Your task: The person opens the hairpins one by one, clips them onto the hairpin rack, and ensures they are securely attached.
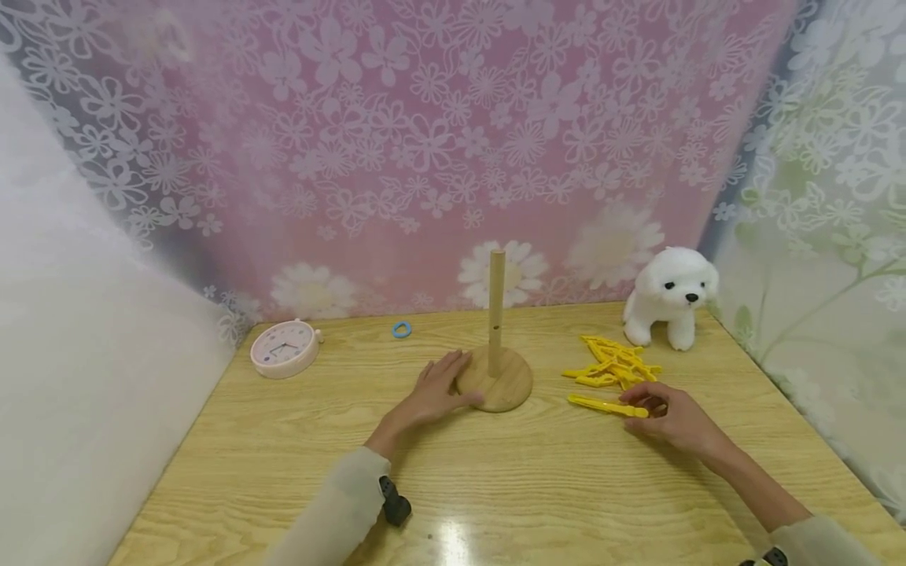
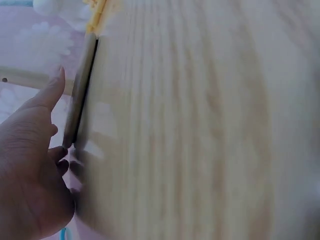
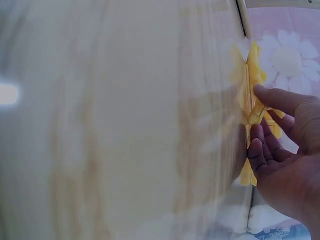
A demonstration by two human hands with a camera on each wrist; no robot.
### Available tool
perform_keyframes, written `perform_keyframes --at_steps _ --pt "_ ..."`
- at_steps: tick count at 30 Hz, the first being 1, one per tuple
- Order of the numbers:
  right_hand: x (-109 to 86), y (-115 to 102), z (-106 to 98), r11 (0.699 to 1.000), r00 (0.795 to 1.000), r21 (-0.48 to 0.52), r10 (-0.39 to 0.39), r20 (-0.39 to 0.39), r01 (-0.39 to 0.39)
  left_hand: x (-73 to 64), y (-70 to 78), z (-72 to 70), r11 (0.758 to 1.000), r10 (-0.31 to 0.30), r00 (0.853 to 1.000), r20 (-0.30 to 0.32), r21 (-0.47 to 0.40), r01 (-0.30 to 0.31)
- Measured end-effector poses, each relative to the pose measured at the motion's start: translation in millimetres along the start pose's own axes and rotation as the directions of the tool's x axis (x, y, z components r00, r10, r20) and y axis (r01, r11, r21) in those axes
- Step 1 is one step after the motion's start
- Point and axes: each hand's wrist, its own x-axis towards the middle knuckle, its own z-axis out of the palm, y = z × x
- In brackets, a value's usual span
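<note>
A yellow clip lies sideways at the fingertips of a person's right hand, which pinches its near end, just in front of a loose pile of yellow clips on a wood-grain table; whether it is lifted clear cannot be told. A light pinch at that end seems wise, leaving the long part free and the tangled pile undisturbed. Left of the pile, the left hand, fingers relaxed and spread, touches the round base of an upright wooden post; gentle, even pressure there should steady it without tipping. Behind the pile stands a white toy dog.
</note>
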Motion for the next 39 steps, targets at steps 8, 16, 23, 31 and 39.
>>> perform_keyframes --at_steps 8,16,23,31,39 --pt "0.9 0.7 -3.4 0.998 0.998 0.066 -0.024 0.055 0.021 2.1 -1.9 -4.8 1.000 -0.014 0.998 0.056 0.022 0.013" --pt "-0.4 3.3 -9.1 0.999 0.995 0.005 -0.039 0.089 0.039 3.4 -0.3 -12.6 1.000 0.009 0.995 0.103 -0.026 -0.007" --pt "-1.2 3.0 -7.8 0.998 0.996 -0.051 -0.040 0.074 0.043 2.8 -2.4 -13.0 0.996 -0.006 0.998 0.070 -0.092 0.012" --pt "-1.8 -4.4 -9.2 0.988 0.999 -0.151 0.035 0.014 -0.033 0.4 -2.4 -10.8 0.994 -0.026 0.999 0.047 -0.104 0.030" --pt "0.9 -4.3 -13.2 0.988 0.999 -0.149 0.041 -0.036 -0.045 -0.5 -1.6 -9.6 0.997 -0.002 0.995 0.097 -0.071 0.009"
